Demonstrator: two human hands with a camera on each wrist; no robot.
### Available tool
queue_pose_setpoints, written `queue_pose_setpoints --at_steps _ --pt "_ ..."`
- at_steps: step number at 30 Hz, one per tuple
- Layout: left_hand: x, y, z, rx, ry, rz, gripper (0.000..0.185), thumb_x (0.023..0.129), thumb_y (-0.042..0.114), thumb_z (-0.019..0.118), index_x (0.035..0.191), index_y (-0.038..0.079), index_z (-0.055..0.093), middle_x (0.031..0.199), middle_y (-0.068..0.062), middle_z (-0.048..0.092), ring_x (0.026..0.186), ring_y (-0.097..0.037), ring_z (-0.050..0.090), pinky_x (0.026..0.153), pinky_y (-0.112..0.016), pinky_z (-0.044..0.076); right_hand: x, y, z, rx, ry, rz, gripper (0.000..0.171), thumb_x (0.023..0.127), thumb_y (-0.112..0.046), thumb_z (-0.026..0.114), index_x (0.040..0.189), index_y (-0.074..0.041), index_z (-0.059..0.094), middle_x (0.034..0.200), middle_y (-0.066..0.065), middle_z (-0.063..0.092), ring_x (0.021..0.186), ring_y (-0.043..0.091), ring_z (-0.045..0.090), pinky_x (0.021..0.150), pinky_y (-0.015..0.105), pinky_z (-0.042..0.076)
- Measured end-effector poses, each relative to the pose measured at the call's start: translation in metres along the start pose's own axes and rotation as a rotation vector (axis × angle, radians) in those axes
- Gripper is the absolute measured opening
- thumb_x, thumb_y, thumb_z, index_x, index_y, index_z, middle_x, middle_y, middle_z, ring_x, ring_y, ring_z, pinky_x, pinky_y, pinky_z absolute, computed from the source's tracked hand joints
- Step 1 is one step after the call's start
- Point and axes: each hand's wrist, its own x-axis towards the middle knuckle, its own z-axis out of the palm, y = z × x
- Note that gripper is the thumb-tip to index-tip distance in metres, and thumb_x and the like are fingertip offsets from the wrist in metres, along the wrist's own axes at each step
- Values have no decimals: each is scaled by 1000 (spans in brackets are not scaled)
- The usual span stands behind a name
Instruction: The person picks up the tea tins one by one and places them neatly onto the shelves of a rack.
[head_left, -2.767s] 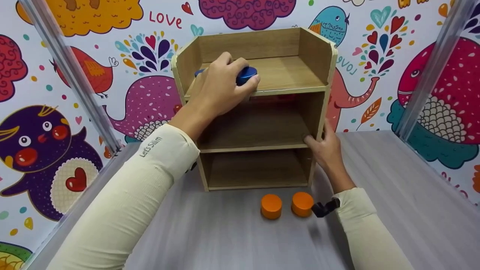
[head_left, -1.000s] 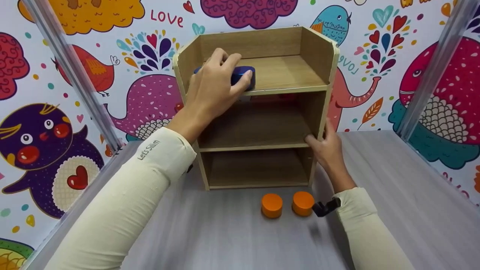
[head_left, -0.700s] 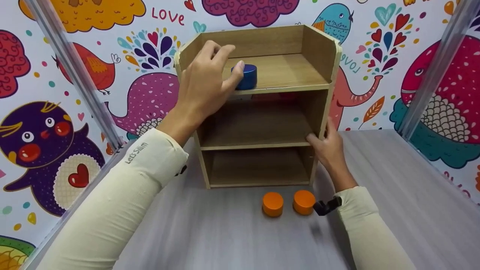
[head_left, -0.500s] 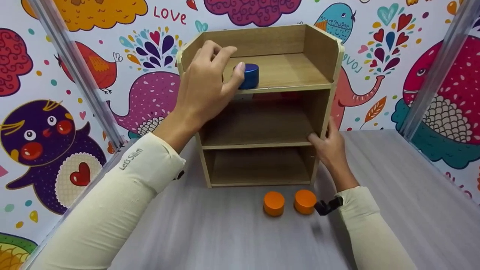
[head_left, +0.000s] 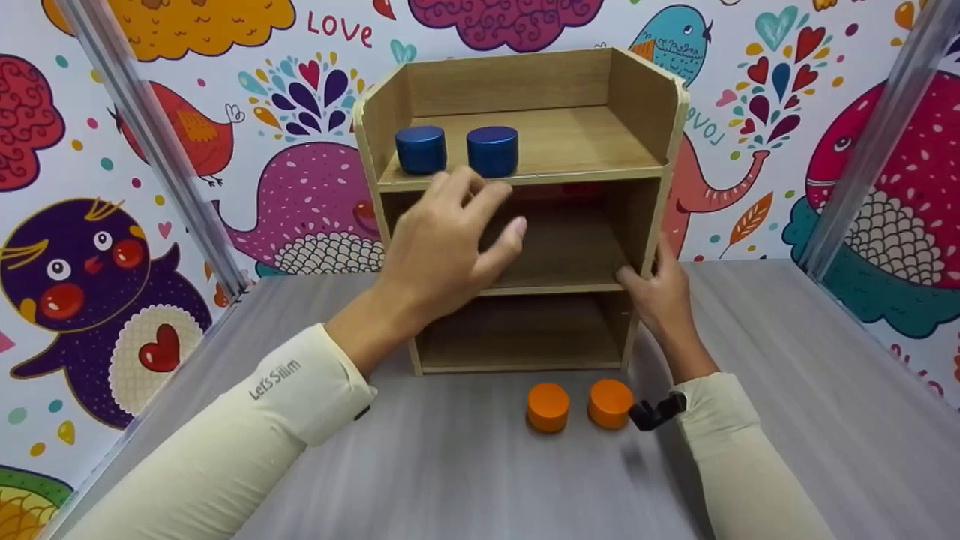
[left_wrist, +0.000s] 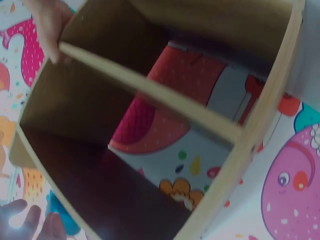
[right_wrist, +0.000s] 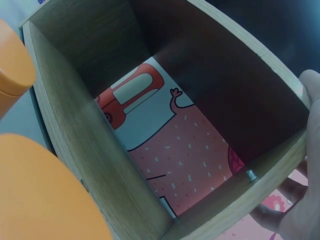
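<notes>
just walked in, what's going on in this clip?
A person is working at a small wooden shelf unit on a grey table. Two blue cylinders sit side by side on its top shelf. The left hand hovers empty in front of the middle shelf. The right hand grips the unit's right side panel. Two orange cylinders stand on the table in front.

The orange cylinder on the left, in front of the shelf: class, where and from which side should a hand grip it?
Grip the left orange cylinder by its curved sides, coming from above: it stands upright on the table, top clear, with only a narrow gap to its twin.
</notes>
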Motion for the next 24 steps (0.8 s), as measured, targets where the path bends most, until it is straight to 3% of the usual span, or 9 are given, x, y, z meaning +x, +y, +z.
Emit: queue_pose_setpoints --at_steps 7,15,24 --pt "-23 10 22 57 -61 48 39 100 46 53 120 17 71 104 -4 62 92 -20 55 73 -32 49 0 -2 0 -17 8 1 65 92 -23 63 152 -23 40 142 15 55 124 33 54 110 57 42" --pt "-46 20 49 57 -176 43 42 100 50 51 120 19 71 102 -2 61 91 -20 53 72 -37 42 0 -2 0 -17 16 2 64 91 -23 64 150 -23 41 139 14 56 123 32 54 108 55 42" --pt "-72 26 74 66 -312 56 45 102 54 47 124 21 69 109 -2 62 98 -22 57 77 -42 47 1 0 1 -27 32 -19 63 91 -23 63 150 -20 43 137 15 58 120 31 56 107 54 43"
